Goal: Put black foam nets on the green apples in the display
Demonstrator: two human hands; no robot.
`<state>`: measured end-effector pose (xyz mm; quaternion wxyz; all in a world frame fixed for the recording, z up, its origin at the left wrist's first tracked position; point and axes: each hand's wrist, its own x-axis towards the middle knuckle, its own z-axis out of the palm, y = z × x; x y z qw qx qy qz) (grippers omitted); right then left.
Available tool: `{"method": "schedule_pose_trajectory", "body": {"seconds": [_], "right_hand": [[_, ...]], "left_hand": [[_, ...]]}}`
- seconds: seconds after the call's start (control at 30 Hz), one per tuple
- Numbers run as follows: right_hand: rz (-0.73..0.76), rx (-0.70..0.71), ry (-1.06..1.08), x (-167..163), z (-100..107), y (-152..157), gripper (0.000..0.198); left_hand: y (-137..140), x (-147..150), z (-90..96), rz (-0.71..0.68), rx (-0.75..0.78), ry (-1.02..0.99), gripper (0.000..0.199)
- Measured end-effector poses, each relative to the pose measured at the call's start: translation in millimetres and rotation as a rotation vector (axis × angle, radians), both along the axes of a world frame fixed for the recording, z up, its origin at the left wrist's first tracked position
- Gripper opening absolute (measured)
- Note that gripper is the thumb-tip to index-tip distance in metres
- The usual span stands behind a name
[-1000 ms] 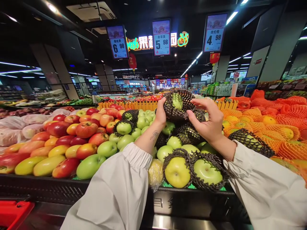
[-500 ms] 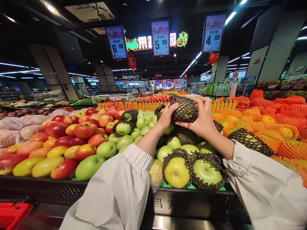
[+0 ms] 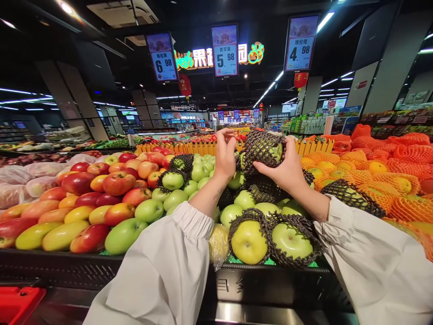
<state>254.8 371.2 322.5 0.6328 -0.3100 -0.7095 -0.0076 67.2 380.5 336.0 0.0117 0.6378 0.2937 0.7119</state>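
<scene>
My right hand [image 3: 287,168] grips a green apple in a black foam net [image 3: 262,151], thumb below it and fingers round its right side. Pale green skin shows through the net's right end. Just left of that apple, my left hand [image 3: 225,155] is raised with its fingers loosely bent and nothing visible in it. Beneath both hands lies a pile of green apples [image 3: 232,215], some netted. Two netted apples, one yellow-green [image 3: 249,242] and one paler green [image 3: 292,241], sit at the display's front edge, beside a plastic-wrapped yellow fruit [image 3: 219,243].
Red and yellow fruits [image 3: 117,184] are heaped on the left, by bagged fruit [image 3: 45,170]. Oranges in orange nets [image 3: 374,187] fill the right. A low yellow fence [image 3: 192,148] runs behind. A red basket [image 3: 20,300] stands at lower left.
My left hand has come off the netted apple and moved slightly left. The apple has turned in my right hand, so more green skin shows at its right end.
</scene>
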Motion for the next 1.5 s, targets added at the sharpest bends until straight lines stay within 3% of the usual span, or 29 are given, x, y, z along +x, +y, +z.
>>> {"method": "schedule_pose_trajectory", "body": {"seconds": [0.1, 0.17, 0.37, 0.43, 0.6, 0.73, 0.87, 0.97, 1.1, 1.2, 1.3, 1.4, 1.5], "right_hand": [[0.035, -0.074, 0.098, 2.8, -1.4, 7.2, 0.067], [0.089, -0.109, 0.153, 4.8, -2.0, 11.9, 0.063], [0.303, -0.094, 0.131, 6.3, -1.2, 11.8, 0.063], [0.287, -0.093, 0.135, 6.2, -0.5, 9.3, 0.065], [0.131, -0.121, 0.182, 7.3, 0.0, 9.7, 0.075], [0.122, -0.182, 0.18, 8.2, 0.1, 10.2, 0.081], [0.155, -0.204, 0.112, 6.2, 0.5, 5.9, 0.079], [0.228, -0.188, 0.073, 4.3, 0.8, 5.4, 0.083], [0.291, -0.081, 0.061, 3.7, 0.6, 9.5, 0.085], [0.297, -0.051, 0.052, 3.3, -0.4, 11.8, 0.083], [0.309, -0.081, 0.049, 2.1, -1.6, 11.5, 0.084], [0.332, -0.105, 0.053, 1.1, -1.6, 9.2, 0.086], [0.362, -0.124, 0.049, 0.9, -0.3, 6.0, 0.088]], "left_hand": [[3.7, -2.1, 0.5, 0.029, 0.129, 0.124, 0.035], [6.3, 1.3, -1.7, -0.046, 0.066, 0.23, 0.047], [4.1, 17.3, -9.1, -0.545, -0.265, 0.319, 0.087], [-0.7, 19.4, -7.7, -0.627, -0.259, 0.305, 0.1], [-6.0, 21.1, -4.6, -0.604, -0.133, 0.365, 0.119], [-8.8, 23.1, -5.0, -0.426, -0.024, 0.482, 0.128], [-13.5, 22.7, -4.0, -0.283, 0.014, 0.531, 0.093], [-10.2, 18.1, -3.0, -0.107, 0.073, 0.458, 0.082], [1.6, -3.9, -0.4, 0.254, 0.111, 0.188, 0.088], [6.8, -32.6, 1.6, 0.516, 0.001, -0.02, 0.087], [7.3, -58.1, -0.1, 0.739, -0.24, -0.109, 0.085], [8.8, -69.7, -8.1, 0.944, -0.479, -0.049, 0.084], [14.9, -69.9, -19.2, 1.054, -0.648, 0.134, 0.084]]}}
